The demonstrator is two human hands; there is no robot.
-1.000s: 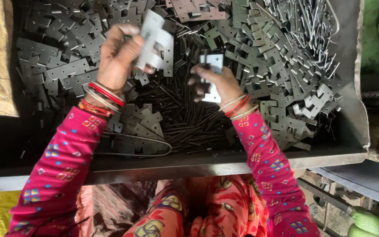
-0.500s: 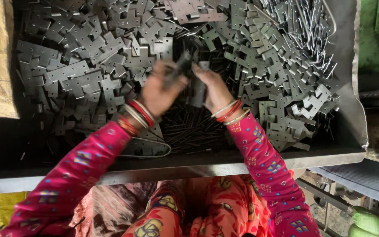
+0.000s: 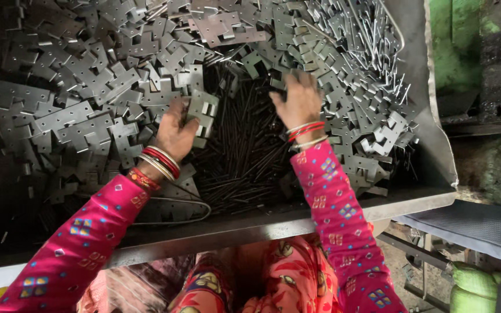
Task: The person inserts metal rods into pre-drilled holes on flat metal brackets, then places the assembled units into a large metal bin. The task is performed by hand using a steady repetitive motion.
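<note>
1. A person in pink patterned sleeves works over a metal tray (image 3: 331, 210) heaped with grey stamped plates (image 3: 71, 110), seen from above.
2. The left hand (image 3: 175, 130) sits just left of the tray's middle, its fingers closed around a notched plate (image 3: 203, 113) that stands clear of the heap, pinched at its left edge.
3. That plate lies directly right of the left hand's knuckles, touching the fingers, above the dark pile of thin pins (image 3: 242, 156) filling the tray's centre.
4. The right hand (image 3: 300, 101) rests palm-down farther right, at the inner edge of the right-hand heap, fingers spread and pressed onto the loose plates; whether it grips any single piece cannot be told.
5. The two hands are apart, with the pins lying between them.
6. Red and silver bangles (image 3: 160, 161) circle the left wrist; a similar set rings the right.
7. A bundle of bright pins (image 3: 372, 43) lies toward the tray's far right corner, against the tilted side wall.
8. A wire loop (image 3: 189, 203) lies near the tray's front edge, below the left wrist.
9. Plates cover the tray's left side out to its far left corner.
</note>
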